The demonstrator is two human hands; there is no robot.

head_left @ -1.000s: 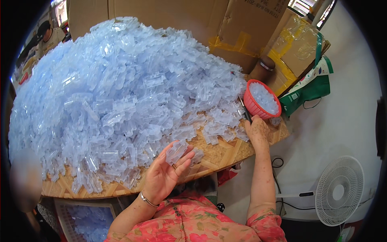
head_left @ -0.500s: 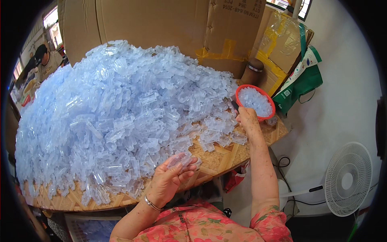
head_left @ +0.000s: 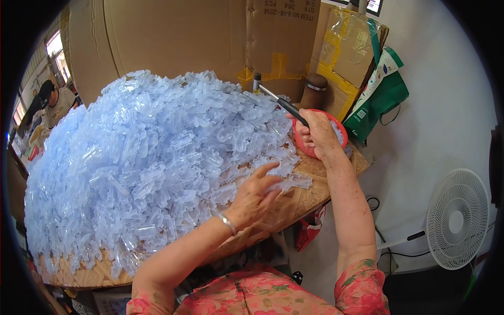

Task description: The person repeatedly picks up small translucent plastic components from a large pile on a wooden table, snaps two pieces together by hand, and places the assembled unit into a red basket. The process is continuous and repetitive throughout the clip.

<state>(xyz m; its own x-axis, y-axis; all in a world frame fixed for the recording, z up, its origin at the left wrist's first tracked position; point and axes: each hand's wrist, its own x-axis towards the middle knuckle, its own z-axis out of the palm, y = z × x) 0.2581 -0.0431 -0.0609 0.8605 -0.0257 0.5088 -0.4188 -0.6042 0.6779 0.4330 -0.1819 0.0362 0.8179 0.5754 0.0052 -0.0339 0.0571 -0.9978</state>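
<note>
My right hand (head_left: 317,134) is clamped on the black handle of a hammer (head_left: 294,111), its metal shaft slanting up and to the left and its dark, cylindrical head above the far right slope of a pile. My left hand (head_left: 253,198), a silvery bracelet (head_left: 227,223) at its wrist, has its fingers apart and slightly curved, just beside some loose clear plastic pieces (head_left: 296,181); I cannot tell whether the fingertips touch them. Behind my right hand, and partly hidden by it, sits a red basket (head_left: 300,140) with pale pieces inside. The great pile of bluish, see-through plastic pieces (head_left: 157,147) covers most of the wood-patterned table (head_left: 349,170). Beyond the basket stand a brown container (head_left: 315,90) and a yellow-taped carton (head_left: 341,60), with a green bag (head_left: 383,107) alongside. Tall cardboard (head_left: 184,42) rises behind the pile; a white fan (head_left: 456,221) stands at right.
</note>
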